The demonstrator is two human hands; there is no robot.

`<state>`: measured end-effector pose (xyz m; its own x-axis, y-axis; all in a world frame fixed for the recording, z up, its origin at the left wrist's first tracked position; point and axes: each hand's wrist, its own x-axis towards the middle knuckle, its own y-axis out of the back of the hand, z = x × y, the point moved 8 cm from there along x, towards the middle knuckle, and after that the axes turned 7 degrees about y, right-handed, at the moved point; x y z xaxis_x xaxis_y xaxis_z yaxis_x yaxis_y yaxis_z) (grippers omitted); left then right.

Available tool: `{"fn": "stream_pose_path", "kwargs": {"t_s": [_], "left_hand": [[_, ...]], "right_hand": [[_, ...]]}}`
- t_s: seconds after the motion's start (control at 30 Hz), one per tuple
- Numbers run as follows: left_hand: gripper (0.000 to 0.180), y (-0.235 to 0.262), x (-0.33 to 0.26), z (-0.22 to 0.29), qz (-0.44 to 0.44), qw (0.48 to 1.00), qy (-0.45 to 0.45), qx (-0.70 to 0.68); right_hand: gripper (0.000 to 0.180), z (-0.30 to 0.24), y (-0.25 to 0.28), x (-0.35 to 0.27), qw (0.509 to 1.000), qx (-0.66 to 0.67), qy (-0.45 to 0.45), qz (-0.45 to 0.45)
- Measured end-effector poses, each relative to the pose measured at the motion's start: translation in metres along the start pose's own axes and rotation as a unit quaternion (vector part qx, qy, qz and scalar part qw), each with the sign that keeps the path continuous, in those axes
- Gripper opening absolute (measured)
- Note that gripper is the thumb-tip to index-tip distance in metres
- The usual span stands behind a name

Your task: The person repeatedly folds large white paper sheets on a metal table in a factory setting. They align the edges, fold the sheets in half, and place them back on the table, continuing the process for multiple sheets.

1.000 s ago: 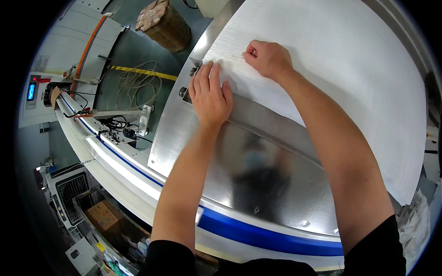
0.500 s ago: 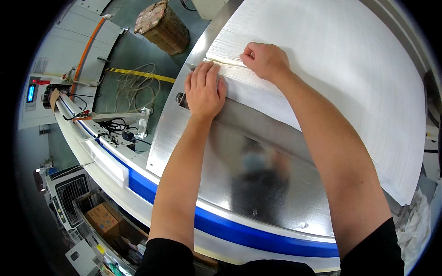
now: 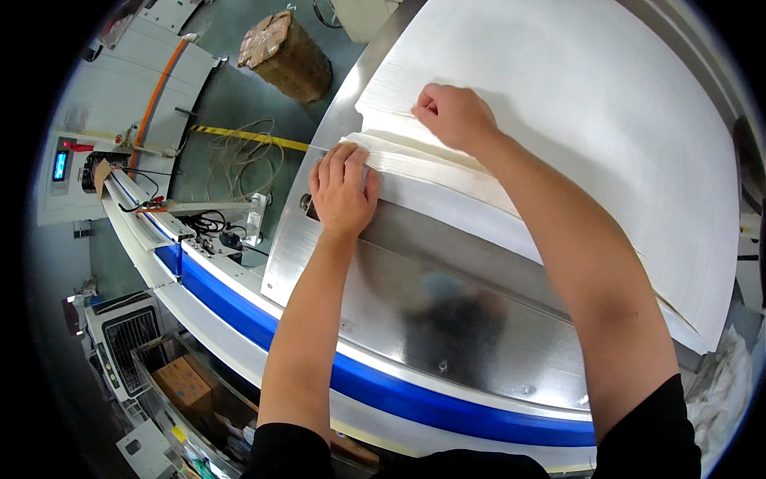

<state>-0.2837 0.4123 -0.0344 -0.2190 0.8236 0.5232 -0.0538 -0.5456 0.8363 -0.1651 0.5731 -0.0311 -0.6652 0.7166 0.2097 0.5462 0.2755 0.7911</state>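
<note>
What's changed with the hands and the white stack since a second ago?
The left hand has moved toward the person and slightly left; the near layers of the white stack have shifted toward the person, opening a gap. The right hand remains curled at the stack.

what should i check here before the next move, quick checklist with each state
1. Left hand touching the front bundle of sheets: ok, at its left end.
2. Right hand at the upper white stack: ok, curled near its front edge.
3. Front bundle level with the upper stack's edge: not ok, it juts toward the person.
4. Right hand pinching a sheet: cannot tell, its curl hides this.
5. Bundle's full length in sight: not ok, the right forearm crosses the view.
</note>
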Motion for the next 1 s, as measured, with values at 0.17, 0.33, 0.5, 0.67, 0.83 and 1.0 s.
{"fn": "stream_pose_path", "kwargs": {"t_s": [0.17,0.33,0.5,0.67,0.83,1.0], "left_hand": [[0.038,0.001,-0.002,-0.003,-0.003,1.0,-0.01,0.026],[0.042,-0.002,0.002,-0.001,0.004,0.999,-0.009,0.032],[0.043,-0.005,0.004,0.0,0.001,1.0,-0.003,0.025],[0.043,-0.005,0.004,0.001,0.003,1.0,0.001,0.022],[0.038,-0.004,0.004,-0.001,0.023,1.0,-0.003,0.014],[0.031,-0.002,0.002,-0.002,0.023,1.0,0.005,-0.003]], "right_hand": [[0.018,-0.032,0.007,-0.042,0.998,-0.017,0.037,-0.045],[0.018,-0.022,0.015,-0.051,0.998,-0.012,0.018,-0.062],[0.019,-0.018,0.003,-0.034,0.996,-0.001,0.014,-0.09],[0.018,-0.013,-0.005,-0.024,0.995,-0.021,-0.009,-0.095],[0.018,-0.005,-0.006,-0.022,0.995,0.013,-0.035,-0.089],[0.017,-0.002,-0.004,-0.024,0.998,0.008,-0.03,-0.049]]}}
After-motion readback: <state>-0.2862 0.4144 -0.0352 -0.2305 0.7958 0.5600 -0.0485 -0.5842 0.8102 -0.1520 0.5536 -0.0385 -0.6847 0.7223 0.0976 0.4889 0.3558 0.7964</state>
